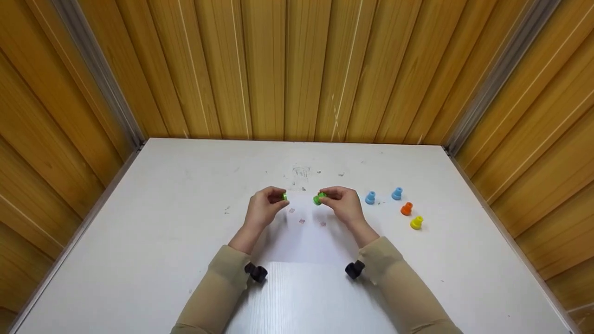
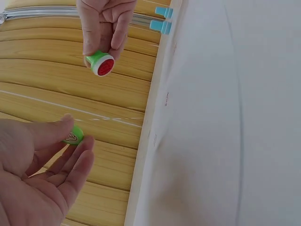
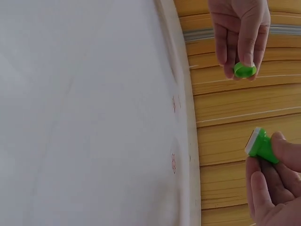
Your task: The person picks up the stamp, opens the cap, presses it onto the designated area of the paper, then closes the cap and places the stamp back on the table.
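Observation:
In the head view my left hand (image 1: pixel 261 209) pinches a small green cap (image 3: pixel 244 70) between thumb and fingers; its hollow side shows in the right wrist view. Across a short gap, my right hand (image 1: pixel 345 207) grips a green toy stamp (image 3: pixel 262 146) by its body. The stamp is uncapped, and its round red face with a white rim shows in the left wrist view. Both hands are raised over a white sheet of paper (image 1: pixel 301 246). The paper bears three small red prints (image 1: pixel 302 221), which lie below the hands.
To the right on the white table (image 1: pixel 176 222) stand two blue stamps (image 1: pixel 370 198), an orange stamp (image 1: pixel 406 209) and a yellow stamp (image 1: pixel 417 223). Dark smudges (image 1: pixel 300 173) mark the table beyond the paper. Wood-patterned walls (image 1: pixel 264 69) enclose the back and sides.

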{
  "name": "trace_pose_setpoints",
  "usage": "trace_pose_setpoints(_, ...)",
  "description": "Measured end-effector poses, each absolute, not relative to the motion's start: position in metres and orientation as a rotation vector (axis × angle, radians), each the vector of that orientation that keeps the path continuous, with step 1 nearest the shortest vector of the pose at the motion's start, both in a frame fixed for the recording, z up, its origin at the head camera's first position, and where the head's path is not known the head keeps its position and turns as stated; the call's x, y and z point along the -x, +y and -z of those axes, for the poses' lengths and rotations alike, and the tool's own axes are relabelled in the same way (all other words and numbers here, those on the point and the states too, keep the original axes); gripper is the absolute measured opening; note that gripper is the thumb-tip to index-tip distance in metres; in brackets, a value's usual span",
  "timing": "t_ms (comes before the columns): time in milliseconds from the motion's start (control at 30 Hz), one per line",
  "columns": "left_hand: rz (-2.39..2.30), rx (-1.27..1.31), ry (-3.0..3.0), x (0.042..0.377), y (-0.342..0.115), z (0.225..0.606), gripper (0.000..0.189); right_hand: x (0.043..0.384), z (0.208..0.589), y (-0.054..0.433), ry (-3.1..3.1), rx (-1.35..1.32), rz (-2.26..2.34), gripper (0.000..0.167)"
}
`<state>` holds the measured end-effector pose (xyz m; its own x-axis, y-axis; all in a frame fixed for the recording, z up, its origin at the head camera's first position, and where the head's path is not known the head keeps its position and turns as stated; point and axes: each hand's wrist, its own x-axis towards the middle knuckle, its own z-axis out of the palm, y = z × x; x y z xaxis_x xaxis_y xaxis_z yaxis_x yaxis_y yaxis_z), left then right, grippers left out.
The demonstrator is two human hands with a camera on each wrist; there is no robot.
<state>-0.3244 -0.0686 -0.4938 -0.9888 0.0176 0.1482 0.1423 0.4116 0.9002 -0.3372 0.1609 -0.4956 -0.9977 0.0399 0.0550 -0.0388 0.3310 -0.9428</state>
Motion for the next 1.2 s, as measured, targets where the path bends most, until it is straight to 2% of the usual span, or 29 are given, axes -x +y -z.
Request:
trace_pose_setpoints(200,1.625,0.081,-2.562,0.328,-0.071,0.495,0.028,0.351,0.495,0.154,-2.754,-0.018,-1.474,0.018)
trace_pose_setpoints(433,1.620,0.066,-2.580,0.327,-0.070,0.496,0.027,0.355,0.497,0.147,-2.952,0.002,-1.371,0.017)
trace_pose_setpoints(767,1.681,0.061,-2.577,0.327,-0.068,0.497,0.029,0.356,0.497,0.141,-3.037,-0.135,-1.160,0.015)
trace_pose_setpoints(1200,1.636,0.099,-2.588,0.328,-0.072,0.501,0.029,0.356,0.500,0.135,-3.042,-0.110,-1.178,0.017)
